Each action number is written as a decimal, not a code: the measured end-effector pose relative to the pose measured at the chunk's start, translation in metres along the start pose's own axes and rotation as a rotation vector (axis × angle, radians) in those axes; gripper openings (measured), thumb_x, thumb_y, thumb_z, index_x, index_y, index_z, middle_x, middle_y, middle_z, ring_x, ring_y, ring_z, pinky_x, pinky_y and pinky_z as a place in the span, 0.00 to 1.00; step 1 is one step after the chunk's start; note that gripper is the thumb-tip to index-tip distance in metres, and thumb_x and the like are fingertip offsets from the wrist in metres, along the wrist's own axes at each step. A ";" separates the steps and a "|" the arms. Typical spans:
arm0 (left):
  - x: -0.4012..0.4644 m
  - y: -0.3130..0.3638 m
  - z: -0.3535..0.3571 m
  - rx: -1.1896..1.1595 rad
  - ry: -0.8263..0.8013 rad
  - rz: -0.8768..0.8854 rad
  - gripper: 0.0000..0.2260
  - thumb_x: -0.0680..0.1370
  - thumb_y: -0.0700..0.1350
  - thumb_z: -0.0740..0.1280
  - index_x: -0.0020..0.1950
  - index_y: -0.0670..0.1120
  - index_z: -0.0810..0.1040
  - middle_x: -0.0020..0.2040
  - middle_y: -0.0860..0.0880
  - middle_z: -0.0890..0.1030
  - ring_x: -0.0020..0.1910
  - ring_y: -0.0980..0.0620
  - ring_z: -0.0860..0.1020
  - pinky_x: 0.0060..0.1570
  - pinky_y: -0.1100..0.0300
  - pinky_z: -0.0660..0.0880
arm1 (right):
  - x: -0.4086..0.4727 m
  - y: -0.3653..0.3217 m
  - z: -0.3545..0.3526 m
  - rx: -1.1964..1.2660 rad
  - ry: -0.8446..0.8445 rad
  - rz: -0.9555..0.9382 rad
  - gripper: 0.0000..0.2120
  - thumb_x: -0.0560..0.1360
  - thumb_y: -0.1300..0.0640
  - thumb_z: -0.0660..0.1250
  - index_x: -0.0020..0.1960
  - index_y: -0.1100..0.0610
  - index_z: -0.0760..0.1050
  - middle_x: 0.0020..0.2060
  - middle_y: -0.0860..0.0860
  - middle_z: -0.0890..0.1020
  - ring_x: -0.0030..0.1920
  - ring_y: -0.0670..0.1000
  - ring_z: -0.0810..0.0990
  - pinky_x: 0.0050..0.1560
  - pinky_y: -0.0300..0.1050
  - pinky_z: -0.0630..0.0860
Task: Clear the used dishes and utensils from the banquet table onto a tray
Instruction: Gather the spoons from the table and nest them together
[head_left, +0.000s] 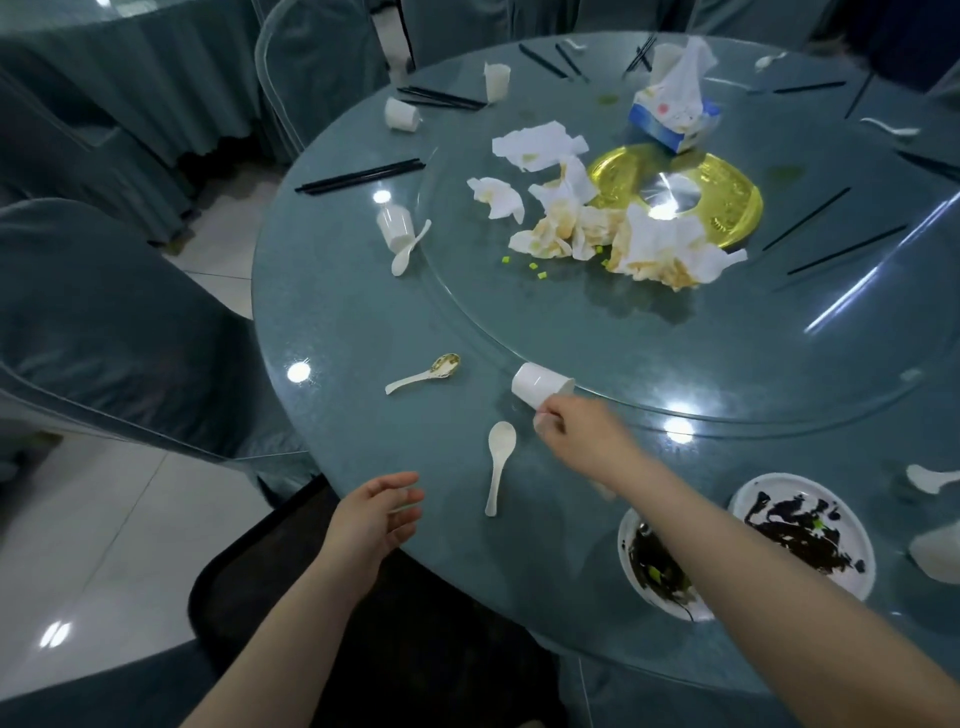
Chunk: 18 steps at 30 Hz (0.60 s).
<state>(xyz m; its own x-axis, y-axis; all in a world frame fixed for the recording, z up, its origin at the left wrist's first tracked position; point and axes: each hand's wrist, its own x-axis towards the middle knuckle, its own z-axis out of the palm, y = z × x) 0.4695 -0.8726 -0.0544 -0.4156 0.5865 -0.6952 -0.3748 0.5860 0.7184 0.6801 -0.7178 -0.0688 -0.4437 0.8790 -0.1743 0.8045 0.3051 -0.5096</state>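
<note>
A white cup lies on its side against the glass turntable's rim. My right hand is curled right at the cup's near side, fingertips touching it; whether it grips the cup I cannot tell. A clean white spoon lies just left of that hand. My left hand hovers at the table's near edge, fingers apart, holding nothing. Under my right forearm sit a bowl and a plate, both smeared with dark sauce. A soiled spoon lies further left.
Crumpled stained napkins, a gold centre plate and a tissue box are on the turntable. More tipped cups, spoons and black chopsticks ring the table. Cloth-covered chairs stand left. A black object sits below the table edge.
</note>
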 end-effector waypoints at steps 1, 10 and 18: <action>0.001 -0.001 -0.002 -0.013 0.009 -0.009 0.09 0.79 0.35 0.60 0.51 0.44 0.79 0.46 0.46 0.81 0.41 0.50 0.78 0.42 0.60 0.75 | 0.001 -0.012 0.005 0.077 0.017 0.030 0.10 0.74 0.57 0.58 0.45 0.55 0.78 0.40 0.50 0.82 0.42 0.54 0.78 0.37 0.44 0.70; 0.009 -0.014 -0.032 -0.089 0.060 -0.065 0.10 0.79 0.35 0.59 0.51 0.44 0.79 0.45 0.46 0.82 0.40 0.50 0.79 0.39 0.59 0.75 | 0.017 -0.028 0.055 0.350 0.031 0.312 0.14 0.74 0.63 0.61 0.58 0.56 0.75 0.52 0.52 0.80 0.50 0.52 0.77 0.46 0.41 0.70; 0.011 -0.009 -0.048 -0.126 0.102 -0.085 0.10 0.79 0.35 0.59 0.51 0.45 0.79 0.44 0.46 0.82 0.38 0.51 0.78 0.40 0.59 0.75 | 0.024 -0.044 0.073 0.244 -0.001 0.343 0.05 0.74 0.58 0.63 0.46 0.56 0.78 0.45 0.52 0.80 0.44 0.53 0.78 0.41 0.44 0.72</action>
<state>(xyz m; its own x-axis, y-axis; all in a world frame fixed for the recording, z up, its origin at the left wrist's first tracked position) 0.4287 -0.8984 -0.0671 -0.4574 0.4741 -0.7524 -0.5107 0.5526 0.6587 0.6048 -0.7367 -0.1125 -0.1670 0.9142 -0.3693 0.7885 -0.1010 -0.6066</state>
